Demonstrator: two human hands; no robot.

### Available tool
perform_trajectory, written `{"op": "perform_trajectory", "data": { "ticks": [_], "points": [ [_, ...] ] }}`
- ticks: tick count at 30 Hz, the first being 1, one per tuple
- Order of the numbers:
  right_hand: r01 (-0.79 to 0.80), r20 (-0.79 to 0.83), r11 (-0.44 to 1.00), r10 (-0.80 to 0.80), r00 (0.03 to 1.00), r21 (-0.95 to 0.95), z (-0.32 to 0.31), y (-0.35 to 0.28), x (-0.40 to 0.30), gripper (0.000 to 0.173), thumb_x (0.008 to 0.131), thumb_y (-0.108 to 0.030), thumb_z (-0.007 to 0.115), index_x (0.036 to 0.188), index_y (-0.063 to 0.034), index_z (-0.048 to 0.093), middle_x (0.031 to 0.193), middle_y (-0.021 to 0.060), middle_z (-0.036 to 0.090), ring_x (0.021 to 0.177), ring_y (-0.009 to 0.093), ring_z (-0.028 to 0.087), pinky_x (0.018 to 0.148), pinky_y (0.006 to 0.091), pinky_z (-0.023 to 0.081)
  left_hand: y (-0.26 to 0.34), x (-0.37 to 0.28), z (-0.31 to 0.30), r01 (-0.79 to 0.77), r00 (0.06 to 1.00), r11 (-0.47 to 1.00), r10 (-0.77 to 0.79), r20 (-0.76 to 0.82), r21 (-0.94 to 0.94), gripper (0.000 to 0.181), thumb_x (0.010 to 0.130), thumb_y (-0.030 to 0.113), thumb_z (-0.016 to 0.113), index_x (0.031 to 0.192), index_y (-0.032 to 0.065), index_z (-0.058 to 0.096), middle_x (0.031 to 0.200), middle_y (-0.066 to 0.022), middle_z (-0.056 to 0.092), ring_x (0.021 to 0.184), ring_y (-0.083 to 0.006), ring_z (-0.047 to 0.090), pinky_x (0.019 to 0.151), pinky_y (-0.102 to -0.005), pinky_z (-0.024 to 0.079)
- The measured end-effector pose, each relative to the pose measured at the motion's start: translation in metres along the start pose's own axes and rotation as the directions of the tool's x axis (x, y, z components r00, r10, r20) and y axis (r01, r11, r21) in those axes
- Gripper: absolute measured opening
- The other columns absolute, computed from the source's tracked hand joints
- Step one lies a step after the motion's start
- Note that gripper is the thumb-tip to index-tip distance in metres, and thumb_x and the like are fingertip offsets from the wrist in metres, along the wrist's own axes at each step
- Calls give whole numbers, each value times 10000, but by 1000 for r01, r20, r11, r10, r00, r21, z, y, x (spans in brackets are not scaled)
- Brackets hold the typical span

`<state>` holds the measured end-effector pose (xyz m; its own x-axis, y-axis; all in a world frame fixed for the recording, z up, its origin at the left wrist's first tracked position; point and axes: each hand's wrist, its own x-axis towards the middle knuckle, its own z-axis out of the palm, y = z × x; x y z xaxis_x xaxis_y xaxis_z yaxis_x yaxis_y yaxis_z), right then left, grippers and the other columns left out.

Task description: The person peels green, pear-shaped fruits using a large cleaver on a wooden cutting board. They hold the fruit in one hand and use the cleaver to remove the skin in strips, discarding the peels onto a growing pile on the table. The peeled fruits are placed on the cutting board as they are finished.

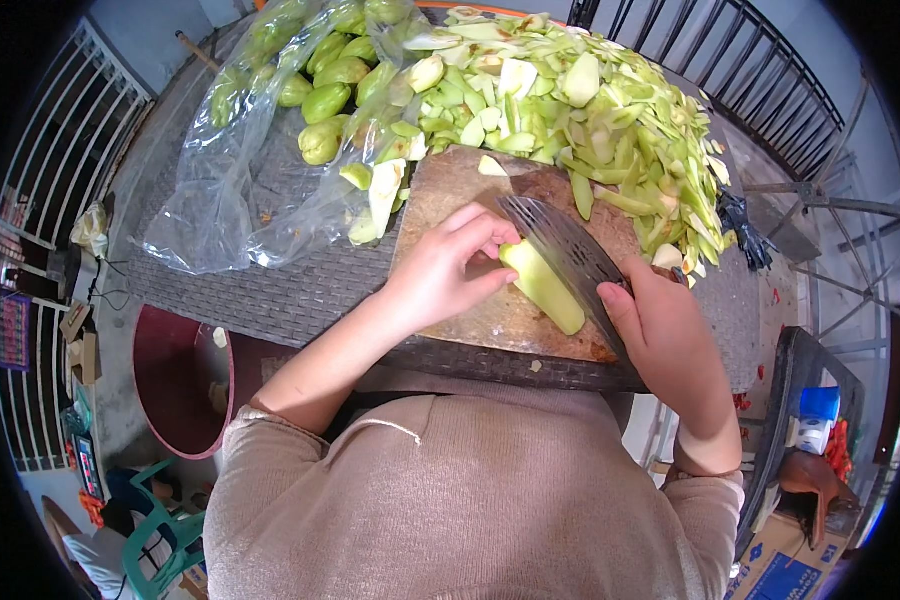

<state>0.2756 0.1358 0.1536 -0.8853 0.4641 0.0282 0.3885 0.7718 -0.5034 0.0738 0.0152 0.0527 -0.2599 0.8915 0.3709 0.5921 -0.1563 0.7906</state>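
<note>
A peeled piece of chayote [546,292] lies on the worn wooden cutting board [469,322] in front of me. My left hand [461,255] grips its far end between thumb and fingers. My right hand [664,330] is closed on a broad, dark-bladed knife [562,251]; its handle is mostly hidden in the fist. The blade slants along the right side of the piece; whether its edge touches the flesh I cannot tell. A small pale offcut [492,166] sits near the board's far edge. Beyond the board spreads a large heap of cut chayote pieces [622,135].
Whole green chayotes [326,103] lie in and around a clear plastic bag [210,217] at the far left of the woven-topped table [322,292]. A dark red tub [172,382] stands below left. At right are a black plastic bag [746,225] and a dark chair [772,420].
</note>
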Motion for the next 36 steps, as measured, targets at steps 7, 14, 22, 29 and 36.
{"op": "perform_trajectory", "data": {
  "ticks": [7, 14, 22, 29, 36],
  "points": [
    [14, 6, 998, -14, 1000, -67, 2, -1, 2, 246, 935, -215, 545, 884, 17, 483, 667, 238, 578, 676, 427, 591, 591, 479, 450, -2, -2, 2, 15, 1000, 1000, -15, -4, -12, 342, 741, 19, 747, 1047, 29, 595, 1009, -68, 570, 888, -154, 622, 778, -262, 531],
    [5, 45, 994, 0, 999, -114, 4, 3, 9, 288, 937, -252, 550, 869, 21, 488, 684, 245, 591, 682, 426, 601, 604, 485, 460, -5, -1, 3, -34, 999, 999, 35, -42, 23, 345, 726, 34, 766, 1028, 42, 600, 977, -52, 583, 814, -139, 582, 727, -262, 491],
    [-65, 46, 995, 68, 997, -79, 5, 4, 7, 307, 954, -278, 524, 877, 19, 500, 677, 246, 584, 696, 436, 593, 620, 484, 455, 30, 50, -33, -193, 888, 981, 160, -432, -34, 167, 836, 133, 644, 910, 23, 544, 798, -52, 523, 744, -149, 507, 679, -266, 430],
    [31, 21, 987, -28, 999, -157, 8, 1, 5, 318, 961, -302, 503, 869, 3, 507, 679, 216, 611, 661, 402, 622, 587, 485, 484, 67, 125, 16, -56, 995, 998, 54, -81, -25, 448, 934, 338, 544, 1225, -2, 550, 1207, -149, 581, 1152, -228, 536, 977, -323, 410],
    [-43, 130, 962, 81, 988, -270, 36, 20, 6, 320, 957, -317, 500, 890, -6, 528, 703, 184, 635, 694, 368, 652, 611, 469, 514, 18, 99, 57, -63, 996, 962, 45, 72, 265, 496, 914, 452, 536, 1208, 53, 545, 1158, -154, 555, 1137, -308, 481, 995, -421, 307]
  ]
}}
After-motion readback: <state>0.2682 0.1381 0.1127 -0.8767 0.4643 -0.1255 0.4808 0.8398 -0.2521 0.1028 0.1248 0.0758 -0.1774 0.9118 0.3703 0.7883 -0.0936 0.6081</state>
